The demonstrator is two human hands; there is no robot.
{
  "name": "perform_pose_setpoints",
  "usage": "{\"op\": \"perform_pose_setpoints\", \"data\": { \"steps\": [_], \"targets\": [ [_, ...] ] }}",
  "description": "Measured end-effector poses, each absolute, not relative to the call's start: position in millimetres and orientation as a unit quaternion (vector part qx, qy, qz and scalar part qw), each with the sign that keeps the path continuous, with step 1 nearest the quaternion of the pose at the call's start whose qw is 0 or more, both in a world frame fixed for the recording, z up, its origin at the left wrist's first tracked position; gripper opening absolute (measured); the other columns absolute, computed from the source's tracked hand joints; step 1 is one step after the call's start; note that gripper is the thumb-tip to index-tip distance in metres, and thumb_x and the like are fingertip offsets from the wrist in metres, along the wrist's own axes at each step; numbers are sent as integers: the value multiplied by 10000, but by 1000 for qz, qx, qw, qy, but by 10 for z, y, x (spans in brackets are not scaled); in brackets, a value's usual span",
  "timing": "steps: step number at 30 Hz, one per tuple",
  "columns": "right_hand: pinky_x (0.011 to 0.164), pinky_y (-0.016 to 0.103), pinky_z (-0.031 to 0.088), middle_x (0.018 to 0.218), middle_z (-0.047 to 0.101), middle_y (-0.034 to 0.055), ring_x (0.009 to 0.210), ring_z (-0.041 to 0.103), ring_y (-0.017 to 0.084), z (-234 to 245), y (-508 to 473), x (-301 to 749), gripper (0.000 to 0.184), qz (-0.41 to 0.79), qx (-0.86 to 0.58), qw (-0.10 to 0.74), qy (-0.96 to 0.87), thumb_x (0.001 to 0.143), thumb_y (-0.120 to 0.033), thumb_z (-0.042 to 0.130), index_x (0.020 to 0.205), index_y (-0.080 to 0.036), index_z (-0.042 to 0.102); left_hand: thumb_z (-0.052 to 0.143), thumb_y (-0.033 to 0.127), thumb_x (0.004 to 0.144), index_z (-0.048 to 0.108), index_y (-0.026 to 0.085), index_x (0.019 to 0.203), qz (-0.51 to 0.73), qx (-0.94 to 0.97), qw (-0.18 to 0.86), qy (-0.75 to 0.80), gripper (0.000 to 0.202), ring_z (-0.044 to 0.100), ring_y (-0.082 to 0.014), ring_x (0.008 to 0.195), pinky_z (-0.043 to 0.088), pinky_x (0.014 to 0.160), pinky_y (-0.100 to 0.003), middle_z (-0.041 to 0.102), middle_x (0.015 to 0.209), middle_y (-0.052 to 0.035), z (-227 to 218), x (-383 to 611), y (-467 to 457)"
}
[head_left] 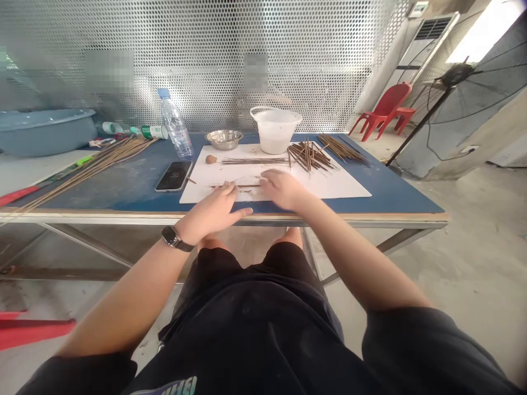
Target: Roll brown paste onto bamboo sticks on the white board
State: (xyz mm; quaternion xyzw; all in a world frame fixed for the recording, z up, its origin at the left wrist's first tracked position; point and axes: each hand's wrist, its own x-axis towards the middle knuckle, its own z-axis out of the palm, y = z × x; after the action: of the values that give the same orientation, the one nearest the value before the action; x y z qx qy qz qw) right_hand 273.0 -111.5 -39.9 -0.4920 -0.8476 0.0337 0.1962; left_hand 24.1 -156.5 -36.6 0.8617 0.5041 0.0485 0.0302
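Note:
A thin brown stick (250,186) lies across the white board (341,186) between my two hands. My left hand (216,211) rests near the board's front edge, fingers laid flat over the stick's left part and thumb stretched out to the right. Over the right end of the stick is my right hand (284,189), its fingers bent downward and blurred, so whether they grip the stick is unclear. Small brown shavings (245,191) are scattered around the stick. Behind it, several thin dark sticks (255,161) lie in a row beside a round brown lump (211,159).
At the back stand a white bucket (275,131), a metal bowl (224,140) and a plastic bottle (177,126). Brown stick piles (310,157) lie on the right. A phone (174,176), long thin rods (99,162) and a blue basin (47,131) are to the left.

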Motion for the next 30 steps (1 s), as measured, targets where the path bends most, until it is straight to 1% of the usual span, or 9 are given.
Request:
{"op": "perform_pose_setpoints", "data": {
  "steps": [3,5,11,15,20,23,25,28,30],
  "targets": [
    [1290,687,345,1633,618,233,1639,411,440,-563,-1218,2454,540,-1,-394,120,-911,1177,-390,315,1526,-180,670,461,675,1107,442,47,1722,46,869,27,493,878,301,-374,1727,259,1406,-474,311,1840,-252,-388,270,-1488],
    [1275,748,329,1667,585,239,1659,375,467,-606,-1133,2366,572,0,-394,89,-915,1185,-428,303,1625,-198,586,466,674,1099,434,42,1727,32,869,29,493,891,286,-374,1732,250,1405,-483,302,1841,-258,-362,286,-1362],
    [1326,689,312,1756,493,245,1692,348,456,-556,-779,2380,658,62,-434,89,-895,1182,-518,307,1704,-164,495,425,821,1040,197,2,1803,-21,845,81,528,1142,45,-363,1770,163,1418,-519,109,1877,-253,-254,270,-1065],
    [1372,641,259,1834,327,279,1739,225,461,-605,-981,2483,903,87,-440,113,-887,1151,-698,212,1735,-38,407,441,787,1057,235,-54,1776,2,857,46,513,1125,180,-379,1759,180,1416,-529,214,1854,-280,-321,191,-1214],
    [1393,619,224,1819,350,293,1734,250,456,-628,-1345,2564,1075,110,-431,142,-884,1088,-843,177,1722,-12,425,466,750,1078,386,8,1745,38,865,27,499,1001,349,-425,1700,297,1384,-534,360,1813,-258,-377,104,-1519],
    [1384,622,246,1797,383,313,1720,291,457,-585,-1311,2516,997,102,-442,134,-881,1127,-769,195,1690,10,462,476,705,1093,410,34,1742,62,883,32,464,936,358,-369,1705,288,1393,-476,379,1814,-234,-371,154,-1479],
    [1368,632,270,1788,421,286,1708,322,450,-546,-1176,2467,867,88,-449,117,-881,1158,-686,230,1674,-46,506,486,695,1089,360,40,1768,62,889,44,451,952,312,-352,1726,263,1402,-458,322,1843,-215,-361,229,-1327],
    [1351,628,303,1770,488,216,1689,370,425,-489,-938,2433,700,81,-455,92,-882,1179,-591,292,1660,-150,544,471,688,1089,288,47,1794,25,881,58,468,971,252,-368,1743,228,1407,-506,256,1866,-206,-325,336,-1033],
    [1352,611,314,1776,483,210,1693,368,412,-470,-853,2449,680,83,-458,87,-881,1182,-544,289,1678,-137,515,442,690,1096,246,24,1798,-3,873,62,483,987,230,-372,1749,217,1405,-522,228,1869,-227,-292,371,-899]
  ]
}}
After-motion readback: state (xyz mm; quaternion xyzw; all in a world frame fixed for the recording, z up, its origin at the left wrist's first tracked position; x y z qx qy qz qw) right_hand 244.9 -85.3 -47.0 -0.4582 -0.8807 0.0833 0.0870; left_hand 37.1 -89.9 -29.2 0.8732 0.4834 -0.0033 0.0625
